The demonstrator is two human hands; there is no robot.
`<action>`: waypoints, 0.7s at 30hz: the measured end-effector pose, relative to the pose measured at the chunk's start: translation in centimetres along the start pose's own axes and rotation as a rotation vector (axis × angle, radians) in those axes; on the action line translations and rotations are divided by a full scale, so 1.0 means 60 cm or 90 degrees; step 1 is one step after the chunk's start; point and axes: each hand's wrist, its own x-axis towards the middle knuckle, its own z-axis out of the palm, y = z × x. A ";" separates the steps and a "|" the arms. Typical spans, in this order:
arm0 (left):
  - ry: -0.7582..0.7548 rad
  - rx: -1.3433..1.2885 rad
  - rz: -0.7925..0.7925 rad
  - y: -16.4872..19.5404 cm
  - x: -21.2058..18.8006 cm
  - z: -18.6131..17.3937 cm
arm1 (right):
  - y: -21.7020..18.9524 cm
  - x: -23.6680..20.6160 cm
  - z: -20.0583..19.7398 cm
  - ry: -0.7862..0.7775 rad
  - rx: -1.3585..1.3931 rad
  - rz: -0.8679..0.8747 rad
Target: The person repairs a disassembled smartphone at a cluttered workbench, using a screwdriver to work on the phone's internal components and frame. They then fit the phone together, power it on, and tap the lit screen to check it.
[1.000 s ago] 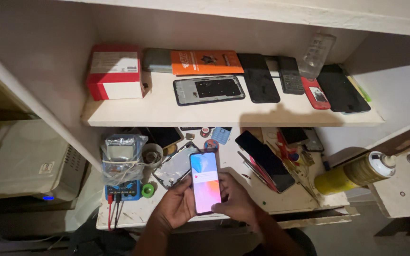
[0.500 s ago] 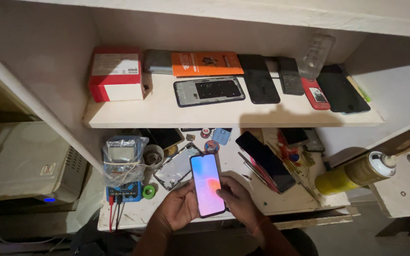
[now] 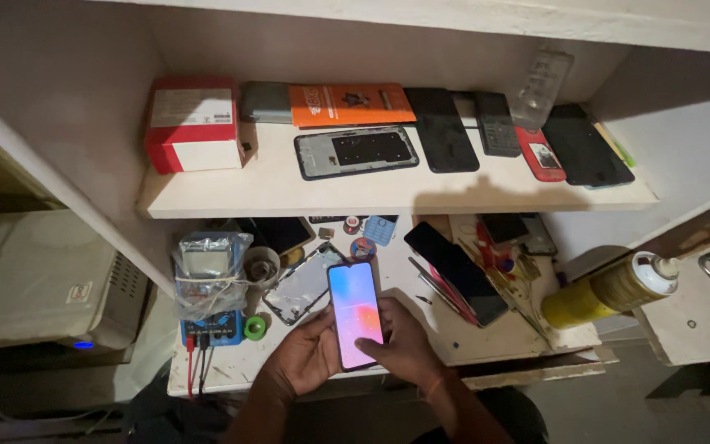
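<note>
Figure: I am watching both hands working a lit smartphone (image 3: pixel 355 315), its screen glowing in pink, blue and orange. The phone is powered on and being held just above the front edge of the surface (image 3: pixel 470 333), in front of a bare phone frame (image 3: pixel 303 284). By my judgement the handling is mid-course; nothing is being set down. The left hand (image 3: pixel 306 358) is cupping the phone's left edge from beneath, fingers curled closed around it. The right hand (image 3: pixel 404 349) is lying against the phone's right side, its thumb resting on the lower screen. To the left of the phone, a bagged blue meter (image 3: pixel 207 284) is standing.
</note>
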 end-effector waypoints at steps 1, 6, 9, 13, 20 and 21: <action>-0.054 -0.057 -0.023 0.000 0.001 -0.004 | 0.004 -0.004 -0.004 -0.018 -0.004 -0.006; 0.054 0.040 0.042 -0.004 0.001 0.005 | 0.034 -0.006 -0.015 -0.065 0.156 -0.047; -0.010 0.026 -0.001 -0.005 -0.002 0.017 | 0.056 -0.002 -0.019 -0.061 0.191 0.028; 0.014 0.010 -0.008 -0.004 -0.004 0.026 | 0.080 0.000 -0.015 -0.042 0.201 -0.022; -0.001 0.002 -0.012 -0.005 -0.005 0.028 | 0.089 0.001 -0.017 -0.052 0.266 0.038; -0.001 0.000 -0.020 -0.004 -0.005 0.025 | 0.086 0.002 -0.018 -0.057 0.265 0.039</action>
